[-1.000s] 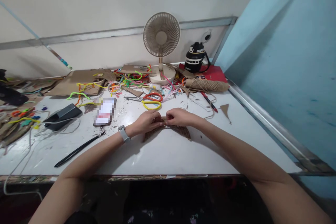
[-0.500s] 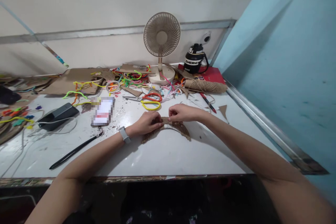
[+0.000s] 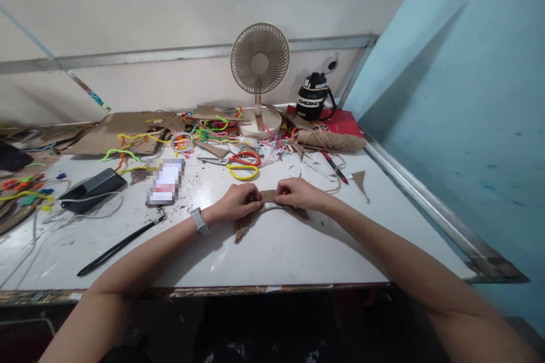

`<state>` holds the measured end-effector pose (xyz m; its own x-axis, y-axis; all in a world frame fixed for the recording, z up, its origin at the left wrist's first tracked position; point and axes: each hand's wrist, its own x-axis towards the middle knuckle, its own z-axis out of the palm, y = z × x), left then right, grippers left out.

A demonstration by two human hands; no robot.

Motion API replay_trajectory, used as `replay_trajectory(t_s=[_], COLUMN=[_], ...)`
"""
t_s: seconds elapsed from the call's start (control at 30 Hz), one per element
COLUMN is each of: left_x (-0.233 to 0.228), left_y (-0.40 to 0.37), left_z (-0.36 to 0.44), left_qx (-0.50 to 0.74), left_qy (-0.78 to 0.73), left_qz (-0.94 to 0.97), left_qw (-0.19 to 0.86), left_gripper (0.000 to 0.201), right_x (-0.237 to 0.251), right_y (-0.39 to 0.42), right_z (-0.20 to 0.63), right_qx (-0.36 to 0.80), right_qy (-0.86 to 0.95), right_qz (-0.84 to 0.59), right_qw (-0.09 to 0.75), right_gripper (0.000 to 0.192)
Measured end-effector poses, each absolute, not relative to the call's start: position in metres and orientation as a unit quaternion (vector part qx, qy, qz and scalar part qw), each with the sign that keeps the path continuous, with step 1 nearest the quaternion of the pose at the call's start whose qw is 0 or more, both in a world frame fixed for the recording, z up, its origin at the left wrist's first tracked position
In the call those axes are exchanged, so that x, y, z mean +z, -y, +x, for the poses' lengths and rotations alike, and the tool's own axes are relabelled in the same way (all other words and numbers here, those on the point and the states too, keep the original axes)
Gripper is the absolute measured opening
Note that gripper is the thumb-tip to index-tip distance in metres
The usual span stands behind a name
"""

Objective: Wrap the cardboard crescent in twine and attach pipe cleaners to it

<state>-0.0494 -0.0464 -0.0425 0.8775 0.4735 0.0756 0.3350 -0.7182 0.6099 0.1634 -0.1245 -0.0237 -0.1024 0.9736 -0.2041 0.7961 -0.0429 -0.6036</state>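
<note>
A curved, arch-shaped piece covered in rows of brown twine [image 3: 246, 223] rests on the white table in front of me, its ends pointing toward me. My left hand [image 3: 239, 202], with a watch on the wrist, pinches it left of the middle. On the other side, my right hand [image 3: 294, 195] has thumb and fingers closed on its upper right part. Between my fingertips a short stretch of the twine rows shows. The fingers hide parts of both sides. A strand of twine trails on the table beyond my right wrist.
Scissors [image 3: 242, 165] with red and yellow handles lie just beyond my hands. Farther back are a fan [image 3: 260, 62], a roll of twine [image 3: 330, 140], a black jug [image 3: 313, 99] and cardboard scraps. A phone [image 3: 166, 182] and a black box-shaped device [image 3: 92, 189] lie left.
My right hand has come down from above the twine piece to grip its upper right part. The piece has turned slightly, its left end now nearer me. The camera view has shifted a little.
</note>
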Motion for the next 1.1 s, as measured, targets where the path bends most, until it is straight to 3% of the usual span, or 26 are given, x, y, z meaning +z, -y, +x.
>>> replay_trajectory(t_s=[0.53,1.1], left_x=[-0.047,-0.046], left_y=[0.046,0.053], left_z=[-0.032,-0.033], left_qx=[0.12,0.113], left_qy=[-0.244,-0.249], left_qz=[0.932,0.943], left_qw=[0.239,0.19], left_gripper=[0.042,0.048], right_x=[-0.033,-0.015], right_y=[0.127,0.139], right_z=[0.167,0.166], right_qx=[0.297,0.271], right_qy=[0.687,0.685], right_qz=[-0.641,-0.667], right_qw=[0.169,0.11], right_gripper=[0.016,0.013])
